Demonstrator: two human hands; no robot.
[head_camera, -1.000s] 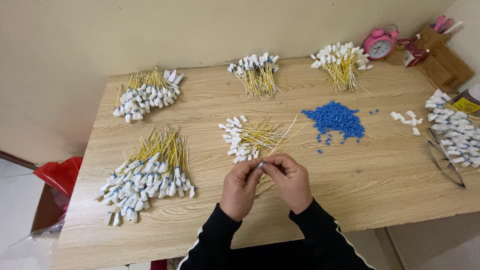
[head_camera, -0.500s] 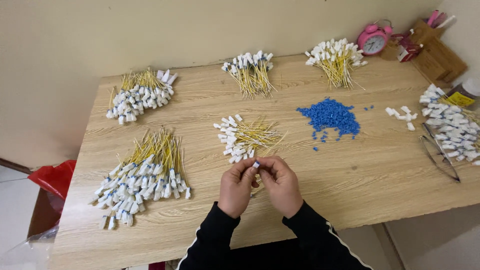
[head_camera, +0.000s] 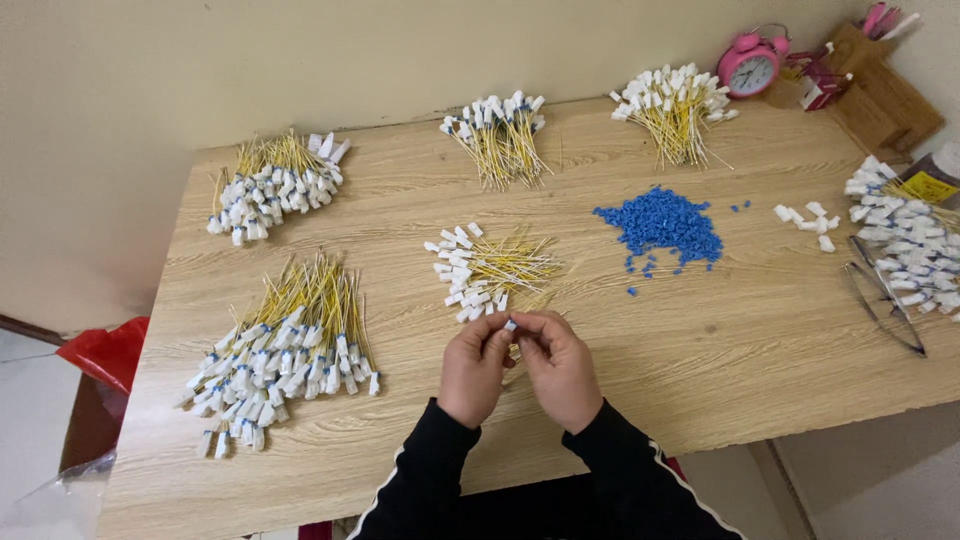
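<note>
head view: the left hand (head_camera: 474, 368) and right hand (head_camera: 560, 366) met over the wooden table (head_camera: 760, 340), fingertips pinched shut on a small white cap (head_camera: 510, 325) with its yellow wire. assembly seemed underway; next probably needed a blue bead (head_camera: 662, 224).

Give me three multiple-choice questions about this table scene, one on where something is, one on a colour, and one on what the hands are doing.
1. Where is the alarm clock?
A. far right corner of the table
B. near left corner
C. on the floor

2. What colour is the heap of small beads?
A. red
B. blue
C. green

3. What are the left hand and right hand doing?
A. resting flat, apart
B. lifting the clock
C. pinching one small white piece together

Answers: 1 A, it stands by the wall at the far right. 2 B, the mid-table heap is plainly blue. 3 C, both hands' fingertips meet on the piece.
</note>
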